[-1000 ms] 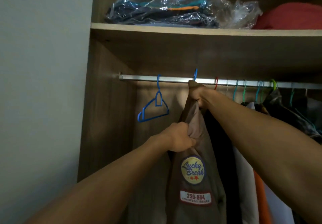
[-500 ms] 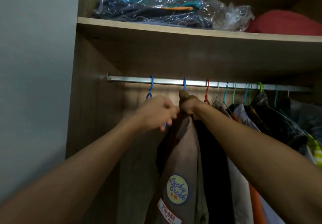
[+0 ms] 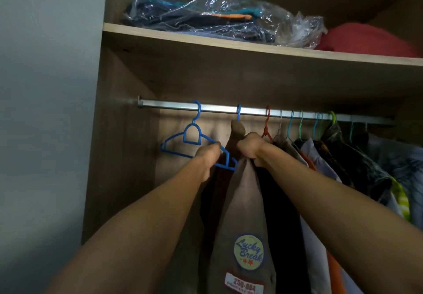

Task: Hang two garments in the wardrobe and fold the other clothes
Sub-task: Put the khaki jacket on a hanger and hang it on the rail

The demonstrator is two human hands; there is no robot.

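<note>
A brown jacket [image 3: 242,204] with a yellow round patch hangs from a blue hook on the metal rail [image 3: 219,108] inside the wardrobe. My right hand [image 3: 250,147] is closed around the jacket's collar just under the hook. My left hand [image 3: 209,159] grips the right arm of an empty blue hanger [image 3: 191,141] that hangs on the rail to the left of the jacket and is tilted.
Several garments on coloured hangers [image 3: 343,163] fill the rail to the right. A shelf [image 3: 229,42] above holds a clear plastic bag of clothes [image 3: 217,16] and a red bundle [image 3: 370,39]. The wardrobe's side wall [image 3: 119,156] stands on the left, beside a grey wall.
My left hand let go of the jacket's front, rose to the empty blue hanger and took hold of it. My right hand stayed on the collar.
</note>
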